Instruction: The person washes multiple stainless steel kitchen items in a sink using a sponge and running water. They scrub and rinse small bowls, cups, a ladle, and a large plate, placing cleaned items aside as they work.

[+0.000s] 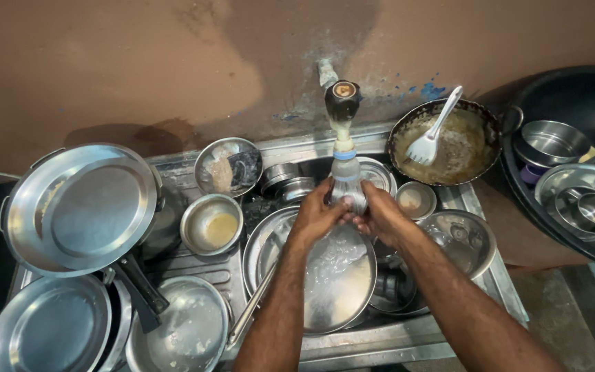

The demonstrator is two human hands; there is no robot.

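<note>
- Head view: I see my left hand (317,215) and my right hand (379,213) side by side under the tap (342,103), both on a small shiny steel cup (350,191)
- The cup sits right under the tap's spout, above a big steel plate (332,275) that lies in the sink (380,341)
- My left fingers curl around the cup's left side; my right fingers are pressed together on its right side, so the cup is held from both sides
- To do this well, I think I should keep the cup in the water stream, hold it firm since wet steel is slippery, and turn it slowly so every side gets rubbed
- I would keep it low over the plate, so a slip means a short drop
- Hard to see: my hands cover most of the cup, so I cannot tell if its mouth is up or down, or if it is clean inside
- The water is hard to make out against the shiny metal
- Dishes under the plate are mostly hidden, and the dark tub (573,103) of bowls on the right is cut off at the edge
</note>
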